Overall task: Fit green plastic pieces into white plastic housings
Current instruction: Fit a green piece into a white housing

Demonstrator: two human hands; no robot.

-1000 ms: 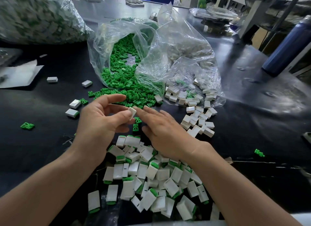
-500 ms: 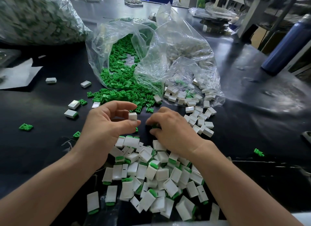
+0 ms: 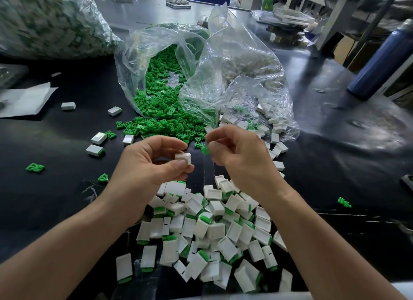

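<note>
My left hand (image 3: 145, 165) pinches a white housing (image 3: 183, 158) between thumb and fingers, above the black table. My right hand (image 3: 241, 158) pinches a small green piece (image 3: 205, 151) just to the right of the housing, a short gap between them. Loose green pieces (image 3: 165, 112) spill from an open clear bag (image 3: 138, 60) behind my hands. Empty white housings (image 3: 274, 129) lie at the mouth of a second clear bag (image 3: 245, 65) to the right. A heap of housings with green ends (image 3: 207, 232) lies below my hands.
A few stray housings (image 3: 95, 150) and green pieces (image 3: 35, 167) lie on the black table (image 3: 55, 188) at left. A large filled bag (image 3: 44, 20) stands far left. White paper (image 3: 22, 100) lies at the left edge, and a blue bottle (image 3: 380, 60) stands at right.
My right hand has lifted from the heap with a green piece pinched and brought it beside the housing. My left hand has stayed in place with the housing.
</note>
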